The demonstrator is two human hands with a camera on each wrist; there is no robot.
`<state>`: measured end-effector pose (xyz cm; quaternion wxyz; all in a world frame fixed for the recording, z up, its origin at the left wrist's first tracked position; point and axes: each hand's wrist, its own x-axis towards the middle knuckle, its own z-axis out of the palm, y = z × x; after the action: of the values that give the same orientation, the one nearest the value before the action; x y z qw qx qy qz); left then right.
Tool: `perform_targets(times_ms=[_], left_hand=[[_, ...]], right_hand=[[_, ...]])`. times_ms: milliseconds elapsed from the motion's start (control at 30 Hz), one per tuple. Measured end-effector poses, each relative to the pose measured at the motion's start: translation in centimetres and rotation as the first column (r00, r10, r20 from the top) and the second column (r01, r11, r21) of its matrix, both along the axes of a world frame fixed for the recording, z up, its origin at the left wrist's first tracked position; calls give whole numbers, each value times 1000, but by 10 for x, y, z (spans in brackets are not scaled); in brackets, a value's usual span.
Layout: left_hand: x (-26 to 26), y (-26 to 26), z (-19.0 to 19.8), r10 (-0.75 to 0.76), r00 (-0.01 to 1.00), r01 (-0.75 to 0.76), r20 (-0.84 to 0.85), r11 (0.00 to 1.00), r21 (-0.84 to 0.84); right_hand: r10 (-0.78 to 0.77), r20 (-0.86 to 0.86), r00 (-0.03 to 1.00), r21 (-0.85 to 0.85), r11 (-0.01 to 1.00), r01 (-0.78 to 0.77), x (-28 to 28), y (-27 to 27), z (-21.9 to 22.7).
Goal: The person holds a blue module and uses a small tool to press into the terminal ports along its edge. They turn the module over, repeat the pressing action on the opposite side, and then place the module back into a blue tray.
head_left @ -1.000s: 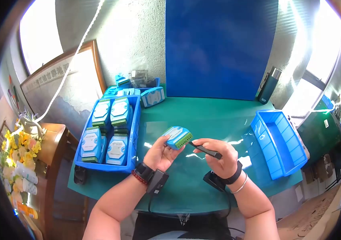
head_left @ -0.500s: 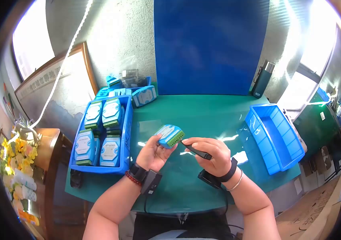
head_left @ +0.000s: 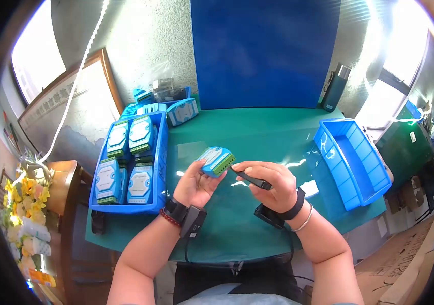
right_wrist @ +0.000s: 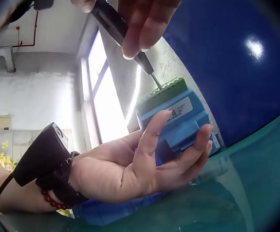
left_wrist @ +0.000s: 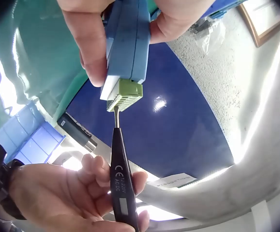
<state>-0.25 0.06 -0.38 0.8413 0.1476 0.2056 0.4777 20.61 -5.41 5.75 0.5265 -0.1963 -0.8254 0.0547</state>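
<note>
My left hand holds a blue and white electronic module by its sides, over the table's middle. A green screw terminal block runs along the end of the module that faces the right hand. In my right hand, thumb and fingers grip a black voltage tester screwdriver, marked CE and 12-220V. Its thin metal shaft points at the terminal block, with the tip right at the row of openings. The tip's very end is hidden by the block.
A blue bin with several similar modules stands at the left. Behind it are another loaded bin and a module on its side. An empty blue bin is at the right, and a dark flask stands at the back right.
The head view has shifted, so the scene sits further left in it. Both hands keep their grips, and the screwdriver tip stays at the terminal block.
</note>
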Motion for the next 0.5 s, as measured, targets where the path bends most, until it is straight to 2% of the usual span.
perform_targets(times_ms=[267,500], left_hand=[[0,0,0,-2,1000,2,30,1000,-3],[0,-2,1,-1,1000,1,27,1000,-12]], right_hand=[[-22,-65,998,-22,1000,20,-2,-1,-2],[-32,-42,999,5,999,32,-1,-2,2]])
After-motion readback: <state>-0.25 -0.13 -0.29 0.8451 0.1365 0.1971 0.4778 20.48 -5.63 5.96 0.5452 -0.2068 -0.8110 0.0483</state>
